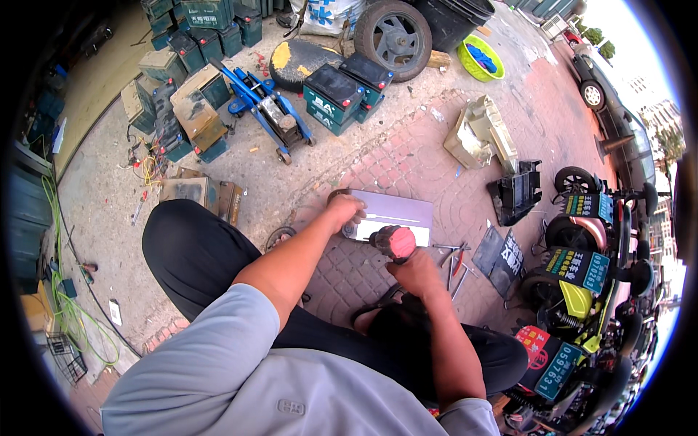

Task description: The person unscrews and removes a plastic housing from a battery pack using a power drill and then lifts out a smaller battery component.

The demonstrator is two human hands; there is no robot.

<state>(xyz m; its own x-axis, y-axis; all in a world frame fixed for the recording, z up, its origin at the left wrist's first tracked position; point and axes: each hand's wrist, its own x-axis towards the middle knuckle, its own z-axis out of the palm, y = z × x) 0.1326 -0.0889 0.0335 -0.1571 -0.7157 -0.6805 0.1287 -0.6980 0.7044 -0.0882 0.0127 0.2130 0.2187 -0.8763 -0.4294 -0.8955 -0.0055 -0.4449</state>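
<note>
"How does the grip look?"

"From my remote seat, I see the right hand (417, 275) wrapped round the handle of a red-backed drill (397, 242). The left hand (347, 211) curls at the left end of a flat panel (407, 209); whether it pinches, I can't tell."

"Where's the panel?"

"On the paving (342, 280), partly behind the drill, whose body hides its tip from me. A slip might scratch the panel; loose left-hand support could let it twist. The pliers (457, 263) just beside could get knocked."
</note>
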